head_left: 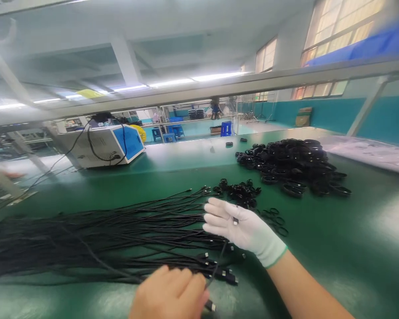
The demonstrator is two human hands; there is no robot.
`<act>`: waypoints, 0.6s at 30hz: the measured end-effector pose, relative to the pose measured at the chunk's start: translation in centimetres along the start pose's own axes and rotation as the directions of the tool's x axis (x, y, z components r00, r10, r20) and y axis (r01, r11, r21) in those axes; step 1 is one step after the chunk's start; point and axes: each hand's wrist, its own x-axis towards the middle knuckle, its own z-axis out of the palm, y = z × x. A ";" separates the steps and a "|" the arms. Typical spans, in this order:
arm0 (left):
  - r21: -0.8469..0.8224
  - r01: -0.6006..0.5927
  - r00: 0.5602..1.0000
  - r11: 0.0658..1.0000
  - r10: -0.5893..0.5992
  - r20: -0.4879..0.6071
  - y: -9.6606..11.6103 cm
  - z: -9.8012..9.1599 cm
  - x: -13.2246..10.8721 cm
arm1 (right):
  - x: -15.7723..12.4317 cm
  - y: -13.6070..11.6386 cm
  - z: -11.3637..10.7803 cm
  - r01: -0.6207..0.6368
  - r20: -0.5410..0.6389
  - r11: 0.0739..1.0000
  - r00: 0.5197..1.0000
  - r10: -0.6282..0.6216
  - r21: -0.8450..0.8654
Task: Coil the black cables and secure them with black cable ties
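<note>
My left hand [171, 292], bare, is closed at the bottom of the view around a black cable [217, 266]. A connector with a metal tip [211, 305] sticks out beside its thumb. The cable runs up to my right hand [242, 226], which wears a white glove with a green cuff. Its palm is turned up, the fingers are stretched out together, and the thumb lies over a small connector [235, 221] on the palm. Beneath and left of my hands spreads a large bundle of black cables [119, 235], several connector ends pointing right.
Behind my right hand lie small black rings [242, 192] in a heap. A larger pile of coiled black cables [292, 161] is at the back right. On the green table [173, 173] stands a white and blue machine [103, 146] at the back left. A metal rail [199, 91] crosses above.
</note>
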 end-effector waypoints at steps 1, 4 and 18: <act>-0.051 0.058 0.998 0.997 -0.058 0.006 -0.4 -1.1 0.9 | -0.1 0.6 0.1 -0.069 0.054 0.997 0.996 0.070 -0.031; -0.261 0.244 0.970 0.934 -0.232 0.078 -2.2 -3.3 4.0 | -0.6 2.6 0.9 -0.247 0.216 0.963 0.940 0.265 -0.105; -0.429 0.471 0.871 0.771 -0.330 0.363 -5.5 3.4 4.5 | -0.8 3.6 2.5 -0.160 0.317 0.972 0.943 0.100 0.172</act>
